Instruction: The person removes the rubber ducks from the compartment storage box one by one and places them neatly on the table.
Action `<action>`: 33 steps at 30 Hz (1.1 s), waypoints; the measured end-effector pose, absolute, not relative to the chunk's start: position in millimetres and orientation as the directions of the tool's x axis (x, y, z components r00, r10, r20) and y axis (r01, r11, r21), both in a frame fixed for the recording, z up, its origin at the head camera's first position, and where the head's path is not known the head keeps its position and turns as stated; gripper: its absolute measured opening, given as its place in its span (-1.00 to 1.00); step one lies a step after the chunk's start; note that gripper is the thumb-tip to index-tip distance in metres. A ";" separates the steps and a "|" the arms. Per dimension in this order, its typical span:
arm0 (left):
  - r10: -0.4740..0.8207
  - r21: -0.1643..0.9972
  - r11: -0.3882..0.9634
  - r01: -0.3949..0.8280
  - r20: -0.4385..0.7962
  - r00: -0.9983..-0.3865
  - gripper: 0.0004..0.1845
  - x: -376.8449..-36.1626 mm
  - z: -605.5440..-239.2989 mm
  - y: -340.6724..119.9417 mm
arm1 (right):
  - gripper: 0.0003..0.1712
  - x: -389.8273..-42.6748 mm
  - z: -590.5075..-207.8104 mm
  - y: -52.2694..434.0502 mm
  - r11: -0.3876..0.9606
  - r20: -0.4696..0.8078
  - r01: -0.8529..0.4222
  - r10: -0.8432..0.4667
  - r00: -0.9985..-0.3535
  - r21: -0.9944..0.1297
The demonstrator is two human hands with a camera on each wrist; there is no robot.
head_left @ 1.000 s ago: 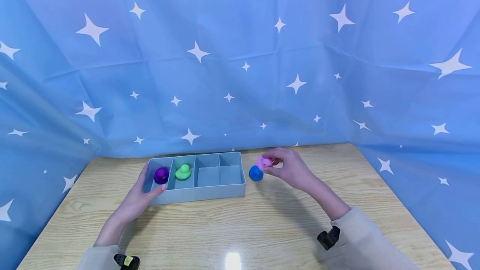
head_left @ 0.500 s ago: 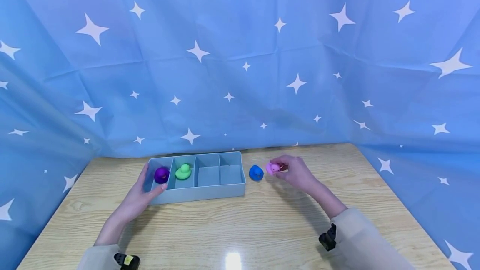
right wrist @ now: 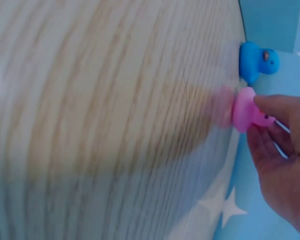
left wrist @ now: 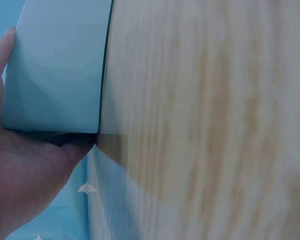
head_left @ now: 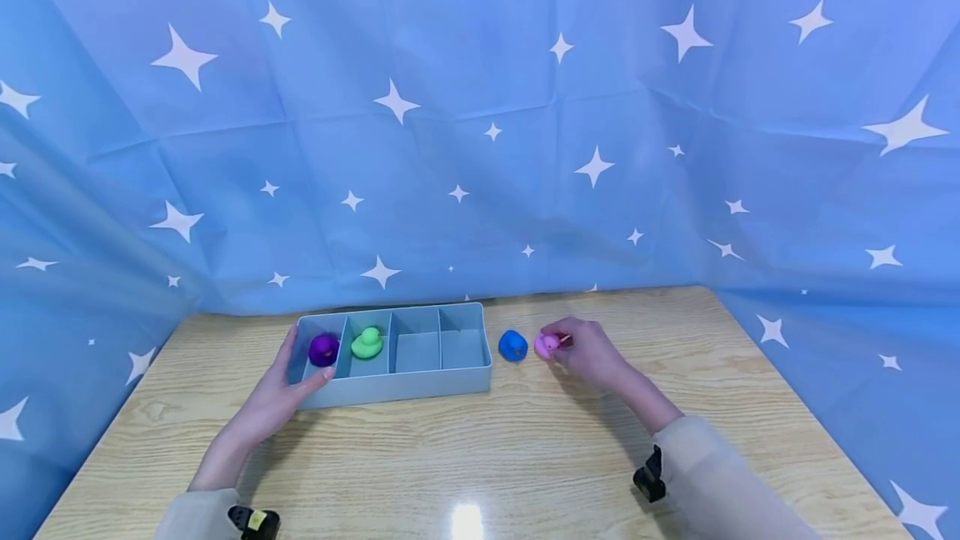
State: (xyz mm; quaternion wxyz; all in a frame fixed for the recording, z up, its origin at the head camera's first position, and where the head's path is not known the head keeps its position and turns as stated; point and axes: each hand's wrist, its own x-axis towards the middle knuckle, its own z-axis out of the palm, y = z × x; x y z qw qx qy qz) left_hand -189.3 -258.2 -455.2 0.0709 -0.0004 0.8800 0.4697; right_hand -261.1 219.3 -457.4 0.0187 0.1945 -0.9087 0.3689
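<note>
A grey-blue box (head_left: 397, 388) with a row of compartments stands on the table. My left hand (head_left: 279, 390) grips its left end, thumb on the front rim and fingers along the side; the left wrist view shows the palm against the box's end. A purple rubber duck (head_left: 323, 350) sits in the leftmost compartment and a green rubber duck (head_left: 367, 343) in the one beside it. To the right of the box is a blue rubber duck (head_left: 513, 346). My right hand (head_left: 592, 350) pinches a pink rubber duck (right wrist: 244, 111) between thumb and fingers, at the tabletop just right of the blue one.
The wooden table (head_left: 420, 457) ends at the back against a blue curtain (head_left: 480, 148) with white stars, which also hangs at both sides. The box's two right compartments hold nothing.
My right hand has carried the pink duck from over the blue duck to the right and down to the tabletop. The left hand and the box stay in place.
</note>
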 end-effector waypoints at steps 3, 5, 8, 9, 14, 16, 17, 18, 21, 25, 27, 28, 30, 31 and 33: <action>0.068 0.826 0.559 -0.066 -0.124 -0.990 0.20 -189.3 -454.8 -257.7 | -0.67 -261.9 -459.3 219.5 0.648 0.184 -0.379 -0.350 -0.919 -0.661; 0.070 0.827 0.558 -0.063 -0.123 -0.990 0.20 -189.3 -454.6 -257.5 | -0.67 -261.8 -459.4 219.7 0.648 0.178 -0.376 -0.352 -0.919 -0.662; 0.070 0.830 0.554 -0.062 -0.120 -0.990 0.20 -189.3 -454.3 -257.3 | -0.66 -261.4 -459.1 219.7 0.654 0.164 -0.363 -0.346 -0.924 -0.664; 0.070 0.831 0.553 -0.062 -0.120 -0.990 0.20 -189.3 -454.3 -257.3 | -0.66 -261.3 -459.3 219.7 0.655 0.163 -0.363 -0.347 -0.923 -0.663; 0.068 0.832 0.551 -0.065 -0.122 -0.990 0.20 -189.0 -454.1 -257.1 | -0.65 -261.5 -460.2 220.2 0.655 0.171 -0.366 -0.343 -0.924 -0.661; 0.068 0.832 0.551 -0.066 -0.123 -0.990 0.20 -189.0 -454.0 -257.0 | -0.64 -261.3 -459.9 219.9 0.655 0.174 -0.365 -0.340 -0.924 -0.661; 0.068 0.831 0.552 -0.066 -0.124 -0.990 0.20 -188.9 -453.9 -256.9 | -0.64 -261.2 -459.8 219.7 0.656 0.173 -0.361 -0.335 -0.926 -0.663; 0.068 0.831 0.552 -0.066 -0.124 -0.990 0.20 -188.9 -453.8 -256.9 | -0.63 -261.2 -459.7 219.6 0.656 0.174 -0.361 -0.334 -0.926 -0.663; 0.069 0.831 0.552 -0.066 -0.124 -0.990 0.20 -189.1 -453.4 -257.0 | -0.62 -261.6 -460.1 219.3 0.656 0.178 -0.362 -0.331 -0.927 -0.662; 0.067 0.828 0.556 -0.067 -0.125 -0.990 0.20 -189.4 -453.3 -257.2 | -0.62 -262.5 -461.1 218.6 0.660 0.189 -0.371 -0.332 -0.924 -0.653; 0.065 0.825 0.560 -0.070 -0.128 -0.990 0.20 -189.4 -453.5 -257.3 | -0.62 -263.0 -461.7 218.1 0.663 0.192 -0.372 -0.331 -0.924 -0.649; 0.063 0.824 0.562 -0.072 -0.130 -0.990 0.21 -189.4 -453.6 -257.3 | -0.63 -263.2 -461.9 218.1 0.664 0.195 -0.377 -0.334 -0.922 -0.645; 0.062 0.823 0.563 -0.076 -0.134 -0.989 0.21 -189.2 -453.9 -257.2 | -0.63 -263.5 -462.3 217.8 0.666 0.197 -0.382 -0.339 -0.920 -0.641; 0.061 0.823 0.563 -0.077 -0.134 -0.989 0.21 -189.1 -454.1 -257.1 | -0.63 -263.6 -462.3 217.8 0.666 0.194 -0.378 -0.336 -0.922 -0.643; 0.062 0.824 0.561 -0.076 -0.133 -0.989 0.20 -188.9 -454.3 -256.9 | -0.63 -263.6 -462.2 217.5 0.669 0.184 -0.369 -0.332 -0.925 -0.645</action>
